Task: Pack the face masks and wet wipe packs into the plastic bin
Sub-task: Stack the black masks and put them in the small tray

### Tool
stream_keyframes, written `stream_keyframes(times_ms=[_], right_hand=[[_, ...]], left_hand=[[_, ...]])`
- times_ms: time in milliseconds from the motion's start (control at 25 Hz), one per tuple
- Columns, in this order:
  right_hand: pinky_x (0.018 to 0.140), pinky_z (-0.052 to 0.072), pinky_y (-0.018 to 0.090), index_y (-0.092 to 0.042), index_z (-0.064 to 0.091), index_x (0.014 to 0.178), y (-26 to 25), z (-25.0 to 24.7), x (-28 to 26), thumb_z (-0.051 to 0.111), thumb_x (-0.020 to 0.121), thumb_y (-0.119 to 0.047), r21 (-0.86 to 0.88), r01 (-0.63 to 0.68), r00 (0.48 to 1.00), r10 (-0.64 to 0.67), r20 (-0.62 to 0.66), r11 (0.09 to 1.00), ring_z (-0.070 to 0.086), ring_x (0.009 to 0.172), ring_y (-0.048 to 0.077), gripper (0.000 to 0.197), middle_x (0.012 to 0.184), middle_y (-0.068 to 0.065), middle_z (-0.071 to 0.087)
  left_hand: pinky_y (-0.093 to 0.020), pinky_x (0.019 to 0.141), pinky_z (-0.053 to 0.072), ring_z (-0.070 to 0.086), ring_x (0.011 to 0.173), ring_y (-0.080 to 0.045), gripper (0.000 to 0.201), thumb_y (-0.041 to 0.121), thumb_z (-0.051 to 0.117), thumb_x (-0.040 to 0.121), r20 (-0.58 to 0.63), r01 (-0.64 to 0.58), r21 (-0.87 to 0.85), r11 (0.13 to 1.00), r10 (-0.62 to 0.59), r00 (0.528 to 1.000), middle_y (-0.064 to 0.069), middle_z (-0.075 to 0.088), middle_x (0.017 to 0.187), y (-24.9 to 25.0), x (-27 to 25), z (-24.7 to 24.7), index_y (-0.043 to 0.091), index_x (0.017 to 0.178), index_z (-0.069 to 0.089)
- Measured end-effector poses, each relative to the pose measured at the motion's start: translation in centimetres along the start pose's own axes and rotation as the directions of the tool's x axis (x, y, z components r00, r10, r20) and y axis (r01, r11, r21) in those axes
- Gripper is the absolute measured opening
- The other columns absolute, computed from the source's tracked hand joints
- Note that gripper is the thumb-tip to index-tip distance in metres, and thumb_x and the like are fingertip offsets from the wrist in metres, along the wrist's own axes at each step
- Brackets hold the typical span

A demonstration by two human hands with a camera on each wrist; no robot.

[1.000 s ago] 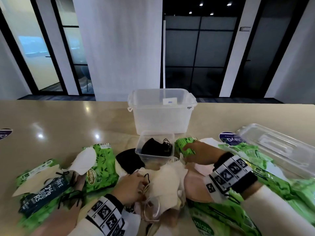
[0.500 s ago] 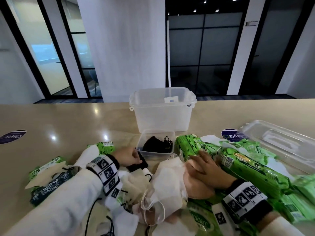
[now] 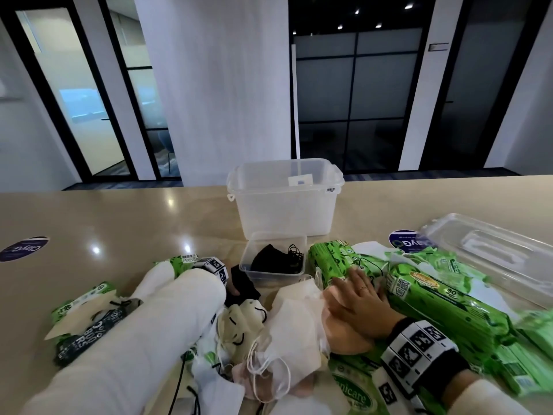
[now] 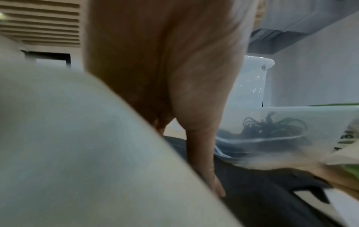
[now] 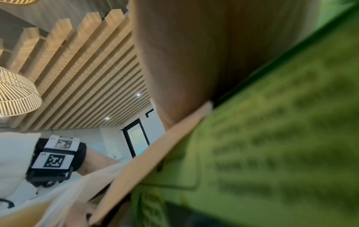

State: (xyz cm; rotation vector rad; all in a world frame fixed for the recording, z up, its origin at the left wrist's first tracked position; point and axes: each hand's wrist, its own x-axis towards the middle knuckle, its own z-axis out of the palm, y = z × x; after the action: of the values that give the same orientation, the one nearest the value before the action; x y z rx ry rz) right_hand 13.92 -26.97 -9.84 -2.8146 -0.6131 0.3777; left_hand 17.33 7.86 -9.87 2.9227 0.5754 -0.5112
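The black mask (image 3: 243, 285) lay just before the small tub (image 3: 273, 259), under the left hand (image 4: 204, 153), grip unclear; right hand (image 3: 357, 304) rested flat, relaxed, farther off.

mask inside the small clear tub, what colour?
Black, with black ear loops. The mask in the small clear tub shows best in the head view.

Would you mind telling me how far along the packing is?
Barely started: the big bin looks empty; only the small tub holds black masks. The left hand touches a black mask; the right hand rests on the pile. Wipe packs remain out.
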Motion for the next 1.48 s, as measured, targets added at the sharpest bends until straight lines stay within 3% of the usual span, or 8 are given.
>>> stream_keyframes(times_ms=[240, 400, 520, 800, 1040, 1240, 1400, 1480], right_hand=[[0.112, -0.008, 0.059, -0.039, 0.007, 0.15, 0.1, -0.1, 0.4, 0.034, 0.093, -0.063, 0.023, 0.001, 1.0, -0.001, 0.01, 1.0, -0.027, 0.143, 0.02, 0.068, 0.158, 0.002, -0.021], [0.113, -0.007, 0.058, -0.039, 0.008, 0.15, 0.0, -0.4, 0.2, 0.035, 0.093, -0.062, 0.031, -0.005, 1.0, 0.005, 0.014, 1.0, -0.025, 0.143, 0.02, 0.067, 0.159, 0.002, -0.02], [0.113, -0.008, 0.058, -0.041, 0.008, 0.15, -0.1, -0.6, 0.2, 0.035, 0.093, -0.062, 0.024, -0.01, 1.0, 0.01, 0.009, 1.0, -0.024, 0.144, 0.021, 0.066, 0.159, 0.002, -0.019], [0.113, -0.007, 0.059, -0.041, 0.01, 0.15, 0.1, -0.4, 0.0, 0.037, 0.093, -0.062, 0.03, -0.007, 1.0, 0.008, -0.011, 1.0, -0.021, 0.145, 0.022, 0.066, 0.16, 0.004, -0.014], [0.114, -0.003, 0.06, -0.041, 0.01, 0.15, -0.1, -0.4, -0.2, 0.036, 0.092, -0.062, 0.038, -0.002, 1.0, 0.002, -0.008, 0.999, -0.02, 0.145, 0.022, 0.067, 0.16, 0.003, -0.015], [0.114, -0.006, 0.06, -0.04, 0.006, 0.15, -0.1, -0.1, -0.6, 0.034, 0.093, -0.063, 0.025, -0.01, 1.0, 0.009, 0.016, 1.0, -0.023, 0.144, 0.023, 0.068, 0.159, 0.004, -0.018], [0.113, -0.006, 0.06, -0.041, 0.005, 0.15, -0.3, -0.6, -0.4, 0.035, 0.093, -0.062, 0.014, -0.006, 1.0, 0.005, 0.014, 1.0, -0.024, 0.144, 0.023, 0.068, 0.158, 0.004, -0.02], [0.113, -0.008, 0.059, -0.04, 0.006, 0.15, -0.4, -0.7, -0.4, 0.034, 0.093, -0.062, 0.023, -0.009, 1.0, 0.009, 0.002, 1.0, -0.024, 0.144, 0.022, 0.067, 0.159, 0.004, -0.019]], left_hand=[[-0.033, 0.095, 0.047, 0.062, 0.105, -0.023, 0.055, 0.033, 0.076, 0.079, 0.028, -0.056, -0.142, 0.988, 0.061, 0.998, -0.01, 0.066, 0.118, -0.3, -0.1, -1.1, 0.005, 0.123, 0.059], [-0.034, 0.094, 0.046, 0.059, 0.11, -0.028, 0.055, 0.026, 0.076, 0.079, -0.119, -0.005, -0.343, 0.939, -0.038, 0.992, -0.013, 0.062, 0.121, -1.8, -2.7, -3.8, 0.005, 0.125, 0.054], [-0.032, 0.086, 0.044, 0.056, 0.112, -0.032, 0.053, 0.02, 0.071, 0.083, -0.27, -0.105, -0.485, 0.868, -0.035, 0.962, -0.015, 0.058, 0.123, -2.4, -6.6, -4.6, 0.005, 0.128, 0.046], [-0.035, 0.08, 0.053, 0.066, 0.09, -0.019, 0.017, 0.022, 0.069, 0.087, -0.592, -0.538, -0.614, 0.578, 0.114, 0.798, -0.003, 0.07, 0.095, 0.5, -15.3, -2.1, 0.015, 0.1, 0.063], [-0.033, 0.077, 0.056, 0.072, 0.083, -0.016, 0.022, 0.021, 0.075, 0.082, -0.591, -0.615, -0.725, 0.309, 0.178, 0.787, -0.003, 0.075, 0.088, 3.2, -18.1, 0.5, 0.016, 0.098, 0.061], [-0.018, 0.075, 0.055, 0.07, 0.081, -0.005, 0.015, 0.019, 0.071, 0.085, -0.602, -0.639, -0.665, 0.387, 0.228, 0.765, -0.002, 0.074, 0.092, 4.6, -17.6, 0.8, 0.01, 0.097, 0.068], [-0.041, 0.088, 0.055, 0.07, 0.092, -0.02, 0.023, 0.022, 0.06, 0.094, -0.434, -0.519, -0.712, 0.473, 0.285, 0.855, -0.011, 0.073, 0.097, 3.9, -15.2, 0.4, 0.005, 0.106, 0.068], [-0.041, 0.089, 0.053, 0.067, 0.099, -0.027, 0.021, 0.016, 0.05, 0.099, -0.302, -0.445, -0.738, 0.507, 0.341, 0.89, -0.014, 0.071, 0.103, 3.8, -14.7, 1.4, 0.007, 0.111, 0.065]])
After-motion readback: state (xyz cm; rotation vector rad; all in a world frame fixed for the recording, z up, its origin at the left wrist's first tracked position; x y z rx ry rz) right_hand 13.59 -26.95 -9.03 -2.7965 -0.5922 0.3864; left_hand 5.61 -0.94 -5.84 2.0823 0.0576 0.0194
